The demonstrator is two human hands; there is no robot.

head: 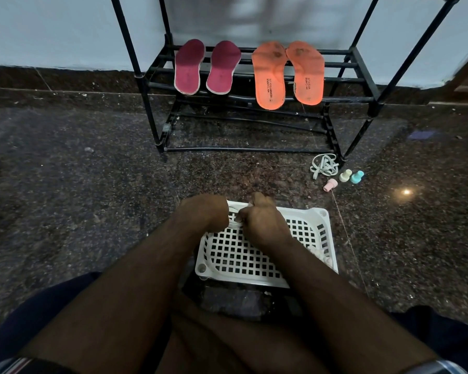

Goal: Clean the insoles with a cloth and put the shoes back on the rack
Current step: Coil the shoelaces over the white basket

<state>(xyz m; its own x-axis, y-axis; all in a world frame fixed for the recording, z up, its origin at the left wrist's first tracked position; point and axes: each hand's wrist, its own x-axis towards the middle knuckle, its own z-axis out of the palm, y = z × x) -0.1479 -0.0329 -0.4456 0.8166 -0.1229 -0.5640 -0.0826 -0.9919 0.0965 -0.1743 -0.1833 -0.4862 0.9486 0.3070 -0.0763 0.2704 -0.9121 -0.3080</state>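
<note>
— What is done?
— Four insoles (250, 72) are laid on the rack (343, 76); cleaning cannot be confirmed. No shoes are seen.
— The hands?
— White lace (234, 211) is gripped by the left hand (204, 211) and right hand (260, 217), over the basket (322, 220).

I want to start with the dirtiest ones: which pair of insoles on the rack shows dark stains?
The orange pair on the right side of the rack; it has dark smudges near the toe ends, while the magenta pair to its left looks evenly coloured.
</note>
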